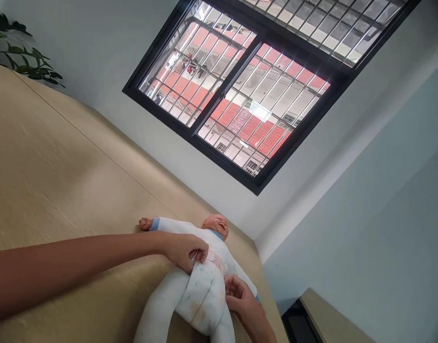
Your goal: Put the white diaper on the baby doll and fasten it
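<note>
A baby doll (216, 225) in a white top with blue trim lies on its back on the wooden surface, head toward the wall. Around its hips is a white printed diaper (202, 290), with brownish patches low on the front. My left hand (188, 251) reaches across from the left, its fingers pinched at the diaper's upper left edge. At the opposite side of the waist, my right hand (242, 299) has curled fingers closed on the diaper's side edge. The doll's lower legs run out of view at the bottom.
The wooden tabletop (61, 181) meets the wall behind the doll and ends just right of it. Beyond that edge stands a lower wooden piece (329, 317) with a dark side. A barred window (240, 95) is above, and a leafy plant (29, 62) stands at the far left.
</note>
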The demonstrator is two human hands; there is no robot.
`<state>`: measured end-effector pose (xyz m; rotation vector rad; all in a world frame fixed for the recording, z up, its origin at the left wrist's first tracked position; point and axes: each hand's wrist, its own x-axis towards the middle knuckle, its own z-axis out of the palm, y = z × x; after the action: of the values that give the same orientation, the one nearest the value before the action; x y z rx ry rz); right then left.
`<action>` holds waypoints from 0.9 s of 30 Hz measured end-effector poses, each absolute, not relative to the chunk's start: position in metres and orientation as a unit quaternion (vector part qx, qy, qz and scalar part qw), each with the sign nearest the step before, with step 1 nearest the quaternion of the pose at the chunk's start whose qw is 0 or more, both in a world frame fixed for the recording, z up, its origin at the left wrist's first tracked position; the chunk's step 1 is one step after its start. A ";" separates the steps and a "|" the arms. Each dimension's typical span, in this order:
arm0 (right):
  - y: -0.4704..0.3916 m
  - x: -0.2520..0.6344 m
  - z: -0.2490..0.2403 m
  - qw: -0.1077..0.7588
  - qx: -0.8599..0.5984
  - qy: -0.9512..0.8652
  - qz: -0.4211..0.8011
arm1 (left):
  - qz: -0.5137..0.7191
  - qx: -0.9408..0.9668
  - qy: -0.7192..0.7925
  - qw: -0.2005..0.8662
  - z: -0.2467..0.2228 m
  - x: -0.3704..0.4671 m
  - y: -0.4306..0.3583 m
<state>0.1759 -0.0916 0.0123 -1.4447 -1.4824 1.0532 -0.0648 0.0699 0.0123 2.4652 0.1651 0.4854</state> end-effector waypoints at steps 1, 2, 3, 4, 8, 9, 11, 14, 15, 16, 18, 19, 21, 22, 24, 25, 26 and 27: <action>-0.089 0.174 0.010 0.399 -0.592 -0.592 0.373 | 0.216 0.934 0.063 0.278 0.010 -0.063 0.065; -0.087 0.171 0.007 0.400 -0.614 -0.599 0.322 | 0.245 0.934 0.066 0.250 0.008 -0.062 0.060; -0.084 0.167 0.005 0.400 -0.633 -0.605 0.271 | 0.265 0.935 0.072 0.227 0.006 -0.061 0.055; -0.082 0.163 0.004 0.399 -0.647 -0.608 0.230 | 0.275 0.935 0.082 0.209 0.005 -0.060 0.051; -0.080 0.157 0.003 0.400 -0.658 -0.607 0.196 | 0.278 0.934 0.113 0.195 0.004 -0.057 0.046; -0.081 0.159 0.003 0.404 -0.652 -0.603 0.218 | 0.274 0.931 0.107 0.215 0.005 -0.057 0.049; -0.083 0.167 0.002 0.419 -0.625 -0.588 0.296 | 0.252 0.927 0.084 0.265 0.006 -0.058 0.059; -0.087 0.178 -0.002 0.448 -0.558 -0.545 0.436 | 0.171 0.908 0.056 0.379 0.007 -0.064 0.076; -0.088 0.181 -0.003 0.453 -0.543 -0.535 0.461 | 0.153 0.898 0.053 0.409 0.008 -0.065 0.080; -0.088 0.183 -0.004 0.454 -0.537 -0.533 0.471 | 0.146 0.888 0.052 0.432 0.007 -0.066 0.082; -0.086 0.184 -0.005 0.448 -0.548 -0.547 0.447 | 0.169 0.881 0.058 0.437 0.005 -0.067 0.081; -0.084 0.183 -0.005 0.444 -0.560 -0.557 0.423 | 0.189 0.882 0.065 0.426 0.004 -0.066 0.079; -0.081 0.183 -0.007 0.434 -0.582 -0.569 0.386 | 0.225 0.883 0.081 0.403 0.001 -0.064 0.074; -0.080 0.183 -0.008 0.431 -0.590 -0.570 0.376 | 0.240 0.887 0.090 0.384 0.000 -0.063 0.071; -0.078 0.185 -0.011 0.424 -0.602 -0.567 0.368 | 0.262 0.903 0.099 0.324 -0.002 -0.063 0.067; -0.077 0.186 -0.013 0.421 -0.609 -0.567 0.361 | 0.270 0.914 0.101 0.284 -0.002 -0.063 0.066; -0.077 0.187 -0.015 0.419 -0.615 -0.570 0.348 | 0.275 0.925 0.104 0.241 -0.002 -0.064 0.065; -0.076 0.188 -0.017 0.415 -0.622 -0.575 0.331 | 0.278 0.934 0.107 0.200 -0.002 -0.065 0.064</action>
<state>0.1879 -0.0762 -0.0168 -1.5614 -1.4454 0.8325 -0.0645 0.0640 -0.0022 2.6106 0.2982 0.7762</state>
